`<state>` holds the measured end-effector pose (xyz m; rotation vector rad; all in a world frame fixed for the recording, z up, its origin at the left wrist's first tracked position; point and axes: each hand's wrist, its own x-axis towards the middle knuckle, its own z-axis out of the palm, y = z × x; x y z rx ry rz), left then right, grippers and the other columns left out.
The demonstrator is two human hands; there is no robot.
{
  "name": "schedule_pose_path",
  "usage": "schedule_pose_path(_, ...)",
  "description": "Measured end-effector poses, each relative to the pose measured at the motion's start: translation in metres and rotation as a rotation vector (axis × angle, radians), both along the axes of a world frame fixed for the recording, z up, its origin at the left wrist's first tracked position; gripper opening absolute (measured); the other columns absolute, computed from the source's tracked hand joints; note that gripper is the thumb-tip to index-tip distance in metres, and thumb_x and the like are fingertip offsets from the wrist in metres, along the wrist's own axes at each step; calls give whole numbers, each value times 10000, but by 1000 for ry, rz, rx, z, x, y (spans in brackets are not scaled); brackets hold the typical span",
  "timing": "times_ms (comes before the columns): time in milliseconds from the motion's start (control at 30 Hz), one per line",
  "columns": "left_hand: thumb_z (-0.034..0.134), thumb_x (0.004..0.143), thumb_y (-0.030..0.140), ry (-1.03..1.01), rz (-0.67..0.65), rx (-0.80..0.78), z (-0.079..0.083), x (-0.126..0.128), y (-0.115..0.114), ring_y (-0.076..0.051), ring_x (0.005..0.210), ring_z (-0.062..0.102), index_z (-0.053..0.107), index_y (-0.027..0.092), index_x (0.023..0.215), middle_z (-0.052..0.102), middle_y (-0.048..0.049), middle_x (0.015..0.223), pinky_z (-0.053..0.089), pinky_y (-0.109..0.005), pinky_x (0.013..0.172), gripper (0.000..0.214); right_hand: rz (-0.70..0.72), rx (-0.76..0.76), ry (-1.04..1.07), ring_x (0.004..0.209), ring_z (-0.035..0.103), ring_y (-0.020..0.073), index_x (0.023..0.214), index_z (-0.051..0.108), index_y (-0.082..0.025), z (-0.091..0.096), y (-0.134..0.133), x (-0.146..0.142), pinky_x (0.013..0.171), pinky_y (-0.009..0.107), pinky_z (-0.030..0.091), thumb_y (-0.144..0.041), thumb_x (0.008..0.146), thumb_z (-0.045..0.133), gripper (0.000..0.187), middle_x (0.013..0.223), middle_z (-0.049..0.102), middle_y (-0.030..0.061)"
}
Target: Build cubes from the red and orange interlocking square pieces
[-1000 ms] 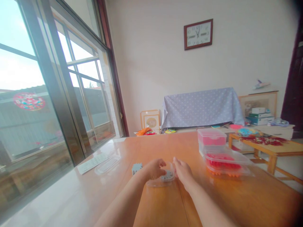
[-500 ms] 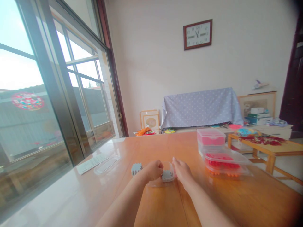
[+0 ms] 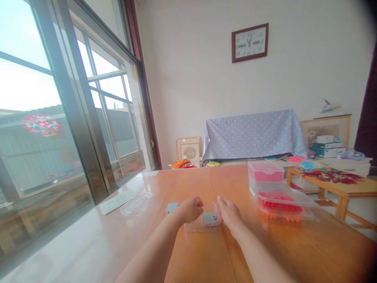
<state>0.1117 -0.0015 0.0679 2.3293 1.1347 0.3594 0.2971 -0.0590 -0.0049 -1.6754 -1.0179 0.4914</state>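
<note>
On the wooden table, a clear plastic container [image 3: 193, 228] stands between my hands. Light grey notched pieces [image 3: 209, 220] sit in its right part. My left hand [image 3: 191, 209] is over the container's left side, fingers curled closed; whatever they may hold is hidden. At the right wall, my right hand [image 3: 229, 211] grips the container by its edge, with the thumb side up. Just beyond my left wrist lies a small blue-grey stack of notched pieces [image 3: 172, 206], partly covered by that arm.
A clear lid [image 3: 136, 203] and a paper sheet [image 3: 118, 201] lie at the left by the window. On the right stand a pink-filled box [image 3: 266, 172] and a clear tub with red pieces [image 3: 279, 202], orange pieces beneath. A low wooden table [image 3: 338, 186] stands beyond.
My left hand has drawn slightly left, away from the grey pieces in the container, which now show more fully. My right hand stays at the container's edge. The view has shifted slightly left.
</note>
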Motion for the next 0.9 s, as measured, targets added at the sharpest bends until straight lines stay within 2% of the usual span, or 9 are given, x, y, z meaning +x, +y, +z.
schedule_pose_path(100,550,783,228,-61,49,40,16,-19,4,-191,817,657,668,173,1040,723,-77,968,498,-278,708,288,-4,-6,19,509,542,174,632,584,-226,4,-4,-2,481,256,342,-673,892,338,573,529,598,18)
schedule_pose_path(233,603,760,237,-215,56,57,34,-58,17,-213,936,672,654,148,1076,718,-98,1028,523,-290,783,333,12,-16,30,506,551,177,677,613,-225,6,-6,-2,497,262,360,-664,887,344,556,517,597,10)
schedule_pose_path(433,726,684,306,-71,60,53,42,-108,23,-245,1077,642,623,196,1214,673,-92,1221,523,-330,883,551,41,16,13,538,578,176,712,622,-217,0,-4,0,508,260,363,-664,898,343,558,588,642,22)
schedule_pose_path(633,748,648,254,40,42,68,35,-119,23,-240,1107,629,611,203,1232,662,-77,1250,504,-325,922,602,54,-15,27,532,582,175,746,632,-216,-1,-3,0,500,259,366,-670,901,345,559,615,656,24)
schedule_pose_path(900,722,664,233,65,23,110,27,-119,29,-243,1086,619,615,205,1230,659,-75,1243,515,-311,848,577,31,-15,25,533,574,179,686,606,-222,2,-5,-2,496,260,360,-667,886,356,548,581,643,26)
